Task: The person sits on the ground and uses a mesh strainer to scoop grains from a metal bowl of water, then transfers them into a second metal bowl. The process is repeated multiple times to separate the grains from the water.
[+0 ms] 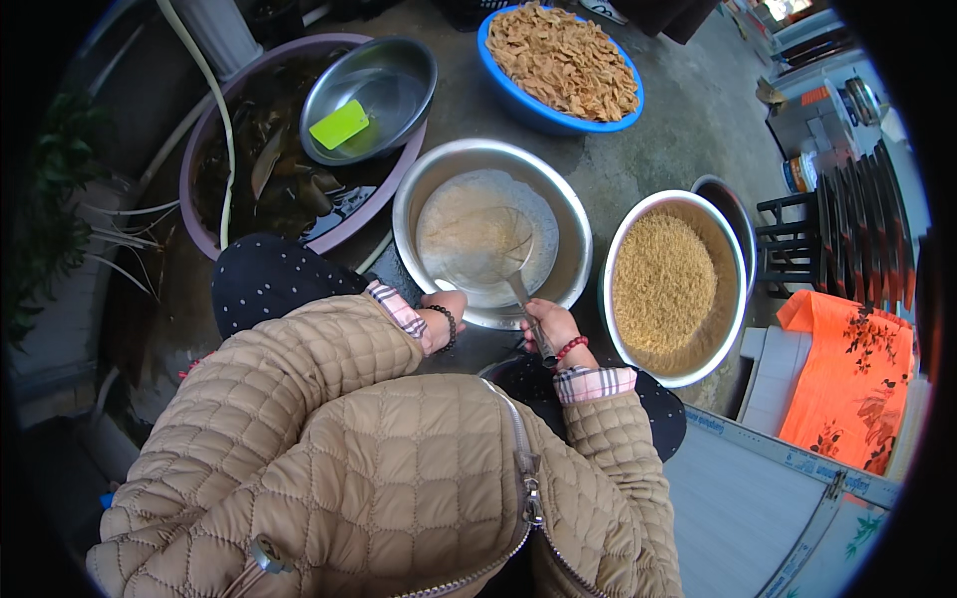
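Note:
My right hand (552, 329) grips the metal handle of a mesh strainer (502, 233), whose round head lies in a wide metal basin (572, 224). Cloudy water and pale grain can be seen in that basin. At its near rim, my left hand (442, 318) is curled; its fingers are partly hidden, so whether it holds the rim cannot be told. To the right stands a white-rimmed basin (614, 299) with golden grain (662, 280) in it. A smaller metal basin (422, 71) with a lime-green scoop or scraper (340, 125) rests tilted over a purple tub at the upper left.
The purple tub (196, 217) holds dark water and leafy pieces, with a pale hose (221, 119) across it. Beyond stands a blue basin (516, 105) heaped with dried tan pieces. Stacked stools (860, 224) and an orange cloth (845, 381) are at right. Part of a person shows at the top.

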Action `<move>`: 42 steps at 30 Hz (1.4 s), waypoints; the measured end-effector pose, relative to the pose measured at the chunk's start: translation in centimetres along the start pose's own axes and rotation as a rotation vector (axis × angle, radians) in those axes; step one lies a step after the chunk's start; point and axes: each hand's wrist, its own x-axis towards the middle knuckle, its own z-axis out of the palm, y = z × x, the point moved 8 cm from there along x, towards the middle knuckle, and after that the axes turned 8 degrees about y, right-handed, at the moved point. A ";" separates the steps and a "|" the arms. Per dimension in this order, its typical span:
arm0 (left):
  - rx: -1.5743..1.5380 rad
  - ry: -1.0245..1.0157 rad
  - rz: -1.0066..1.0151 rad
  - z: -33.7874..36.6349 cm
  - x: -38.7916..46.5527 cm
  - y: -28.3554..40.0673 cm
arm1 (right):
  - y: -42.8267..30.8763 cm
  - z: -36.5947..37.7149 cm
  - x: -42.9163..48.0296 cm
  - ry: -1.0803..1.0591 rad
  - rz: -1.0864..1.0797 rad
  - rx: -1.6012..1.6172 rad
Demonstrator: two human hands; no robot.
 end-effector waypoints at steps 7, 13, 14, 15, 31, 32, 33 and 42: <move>0.145 0.116 -0.044 -0.2 -0.8 0.9 | 1.4 4.5 4.4 -0.273 0.197 0.456; -0.068 -0.084 -0.085 -0.2 2.3 -0.9 | 0.5 0.9 3.9 -0.090 0.068 0.055; -0.089 -0.083 -0.092 -0.4 3.0 -1.6 | 0.8 0.8 3.2 -0.067 0.070 -0.006; -0.126 -0.175 -0.084 -0.1 3.6 -1.8 | 1.1 0.8 2.6 -0.045 0.071 -0.068; -0.088 -0.086 -0.093 -0.5 1.1 -0.8 | -0.1 -1.4 7.3 0.036 -0.005 -0.045; -0.104 -0.116 -0.085 -0.3 1.1 -0.9 | -0.3 -2.2 7.3 0.074 -0.035 -0.256; -0.111 -0.129 -0.081 -0.2 1.2 -1.0 | -0.6 -2.7 7.2 0.110 -0.069 -0.443; -0.093 -0.056 -0.073 -0.3 1.2 -1.0 | 0.8 3.9 3.6 -0.091 -0.171 -0.433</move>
